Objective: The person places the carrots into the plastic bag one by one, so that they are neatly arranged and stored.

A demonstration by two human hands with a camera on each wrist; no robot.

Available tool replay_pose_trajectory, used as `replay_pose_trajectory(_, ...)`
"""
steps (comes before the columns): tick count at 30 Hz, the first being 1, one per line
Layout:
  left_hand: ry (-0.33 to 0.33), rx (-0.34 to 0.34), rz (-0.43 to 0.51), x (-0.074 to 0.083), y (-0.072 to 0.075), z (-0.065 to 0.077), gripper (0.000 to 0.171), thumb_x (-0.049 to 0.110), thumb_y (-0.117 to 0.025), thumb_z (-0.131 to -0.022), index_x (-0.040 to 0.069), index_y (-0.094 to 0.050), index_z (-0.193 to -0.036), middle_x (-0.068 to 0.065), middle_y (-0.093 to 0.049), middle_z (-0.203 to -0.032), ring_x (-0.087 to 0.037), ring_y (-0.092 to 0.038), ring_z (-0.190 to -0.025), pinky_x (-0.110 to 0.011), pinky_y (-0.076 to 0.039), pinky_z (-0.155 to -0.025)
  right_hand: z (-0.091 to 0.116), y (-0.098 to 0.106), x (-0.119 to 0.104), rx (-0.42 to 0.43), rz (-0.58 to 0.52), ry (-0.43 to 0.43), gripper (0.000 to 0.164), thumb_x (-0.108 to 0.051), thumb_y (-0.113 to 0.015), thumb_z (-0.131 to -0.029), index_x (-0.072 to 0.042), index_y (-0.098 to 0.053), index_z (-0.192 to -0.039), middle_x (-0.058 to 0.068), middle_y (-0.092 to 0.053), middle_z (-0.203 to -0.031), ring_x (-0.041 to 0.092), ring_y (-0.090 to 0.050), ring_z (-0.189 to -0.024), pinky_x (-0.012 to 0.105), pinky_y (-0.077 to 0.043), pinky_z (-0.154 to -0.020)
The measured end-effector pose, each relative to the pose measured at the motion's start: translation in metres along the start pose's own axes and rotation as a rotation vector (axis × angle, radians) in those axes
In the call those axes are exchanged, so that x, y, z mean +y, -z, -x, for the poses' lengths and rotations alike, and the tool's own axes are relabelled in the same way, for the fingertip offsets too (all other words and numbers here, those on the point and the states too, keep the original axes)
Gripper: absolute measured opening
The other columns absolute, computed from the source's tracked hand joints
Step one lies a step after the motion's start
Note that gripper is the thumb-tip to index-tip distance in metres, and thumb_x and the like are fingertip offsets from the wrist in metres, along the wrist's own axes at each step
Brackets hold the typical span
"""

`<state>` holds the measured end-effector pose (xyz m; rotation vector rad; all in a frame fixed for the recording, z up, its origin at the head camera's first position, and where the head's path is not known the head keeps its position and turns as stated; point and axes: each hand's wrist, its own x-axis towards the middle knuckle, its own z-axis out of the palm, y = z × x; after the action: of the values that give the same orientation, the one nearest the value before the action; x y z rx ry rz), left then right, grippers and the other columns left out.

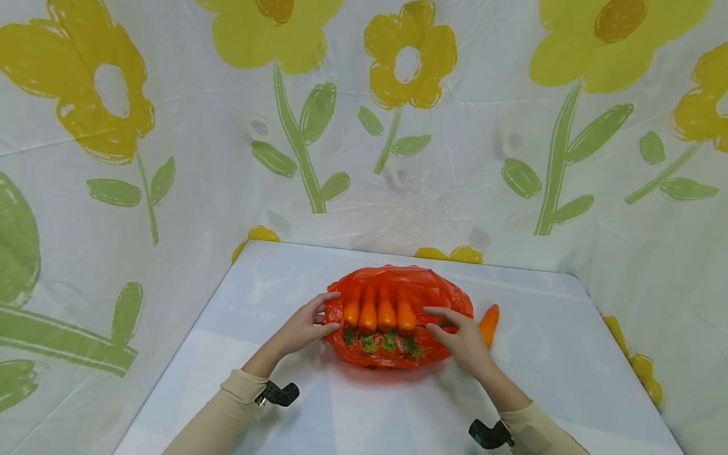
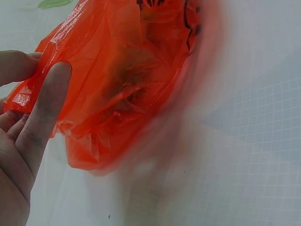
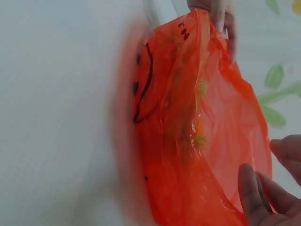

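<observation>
A red plastic bag lies on the table with its mouth spread toward me. Several orange carrots with green tufts at their near ends sit side by side in it. At the bag's left edge my left hand holds the thin plastic, thumb in front and fingers behind, as the left wrist view shows. My right hand is at the opposite edge, its fingers loosely bent and apart, fingertips at the plastic. One more carrot lies outside the bag, just beyond the right hand and partly hidden by it.
The pale table has faint printed patterns. Behind and beside it hangs a white curtain with yellow flowers and green leaves. A black wrist device is strapped to the left sleeve, and another black device to the right one.
</observation>
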<state>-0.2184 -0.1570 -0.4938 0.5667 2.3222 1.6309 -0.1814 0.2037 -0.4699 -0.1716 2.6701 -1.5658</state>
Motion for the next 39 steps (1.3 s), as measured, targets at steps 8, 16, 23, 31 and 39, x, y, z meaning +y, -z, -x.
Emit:
replay_pose_trajectory(8,-0.001,-0.004,0.009,0.0,0.0,0.0,0.067,0.017,-0.071,-0.097,0.006,-0.037,-0.154,-0.026,-0.051,-0.143,-0.036,-0.063,-0.114,-0.042,-0.059,-0.089,0.007,0.013,0.003,0.03,-0.007,-0.017,0.037,-0.021,-0.071,-0.097,-0.016,-0.067,-0.133,0.013,-0.067,-0.123,0.023,-0.066,-0.096,0.026,-0.059,-0.077)
replay_pose_trajectory(16,-0.009,-0.005,0.004,-0.001,0.0,0.0,0.067,0.017,-0.071,-0.097,0.005,-0.037,-0.154,-0.026,-0.052,-0.142,-0.036,-0.063,-0.114,-0.042,-0.059,-0.089,0.014,0.026,0.011,0.12,0.055,0.089,0.033,-0.024,-0.069,-0.099,-0.012,-0.069,-0.13,0.012,-0.069,-0.122,0.021,-0.063,-0.099,0.024,-0.057,-0.076)
replay_pose_trajectory(23,-0.007,-0.01,0.006,-0.003,0.0,-0.001,0.067,0.017,-0.071,-0.097,0.005,-0.037,-0.154,-0.026,-0.052,-0.142,-0.035,-0.064,-0.113,-0.04,-0.059,-0.087,0.018,0.037,0.016,0.166,0.056,0.066,0.035,-0.03,-0.067,-0.1,-0.013,-0.068,-0.131,0.007,-0.069,-0.119,0.018,-0.064,-0.099,0.021,-0.057,-0.079)
replay_pose_trajectory(31,-0.003,-0.014,0.017,-0.004,0.0,-0.001,0.067,0.017,-0.07,-0.098,0.004,-0.036,-0.154,-0.027,-0.052,-0.142,-0.035,-0.064,-0.113,-0.04,-0.059,-0.087,0.024,0.053,0.018,0.226,0.031,0.075,0.036,-0.029,-0.066,-0.101,-0.012,-0.068,-0.132,0.01,-0.068,-0.125,0.005,-0.064,-0.096,0.021,-0.057,-0.076)
replay_pose_trajectory(39,-0.006,-0.014,0.012,-0.004,0.0,-0.002,0.067,0.017,-0.071,-0.097,0.005,-0.037,-0.154,-0.027,-0.052,-0.142,-0.035,-0.064,-0.113,-0.04,-0.059,-0.087,0.027,0.064,0.023,0.259,0.102,0.061,0.041,-0.032,-0.065,-0.101,-0.014,-0.064,-0.137,0.007,-0.068,-0.131,-0.002,-0.057,-0.1,0.013,-0.052,-0.079)
